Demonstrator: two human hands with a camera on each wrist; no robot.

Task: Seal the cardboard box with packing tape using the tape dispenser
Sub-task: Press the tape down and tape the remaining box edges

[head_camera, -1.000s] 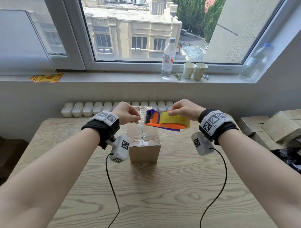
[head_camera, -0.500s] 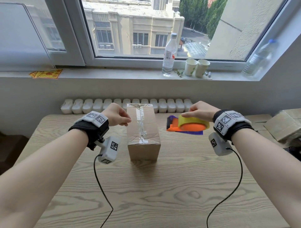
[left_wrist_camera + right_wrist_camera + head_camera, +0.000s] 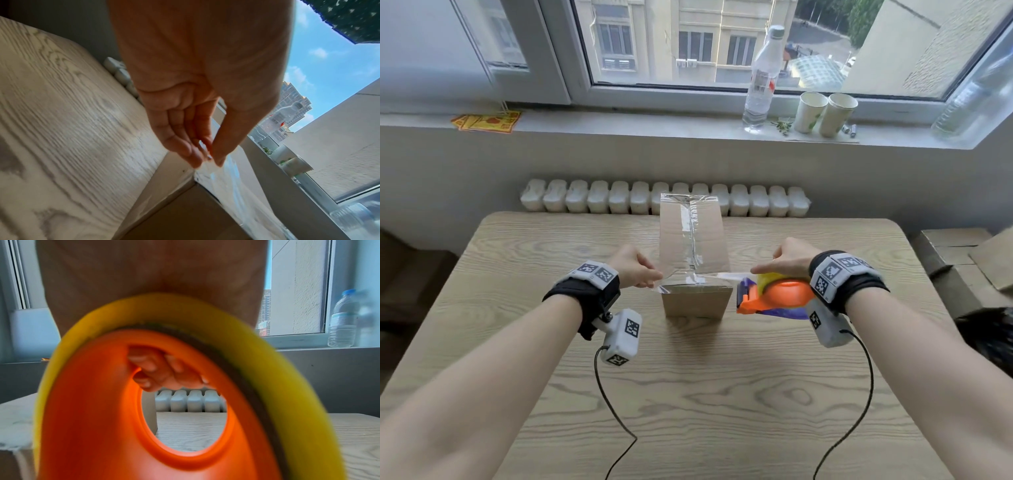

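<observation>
From the head view, the cardboard box (image 3: 693,260) is sitting mid-table (image 3: 688,394); the left hand (image 3: 635,270) is pinching the tape (image 3: 702,277) end – the strip is stretching over the box's near edge to the tape dispenser (image 3: 774,296), gripped by the right hand (image 3: 787,262).

Left wrist: thumb and fingertips (image 3: 192,160) are pinching the tape (image 3: 230,178) by the box (image 3: 185,211) corner.

Right wrist: fingers (image 3: 156,369) are curling inside the dispenser's (image 3: 123,426) orange ring.

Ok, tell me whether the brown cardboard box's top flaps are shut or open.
Shut. The brown cardboard box shows its top flaps lying flat, with a clear tape strip running along the centre seam.
</observation>
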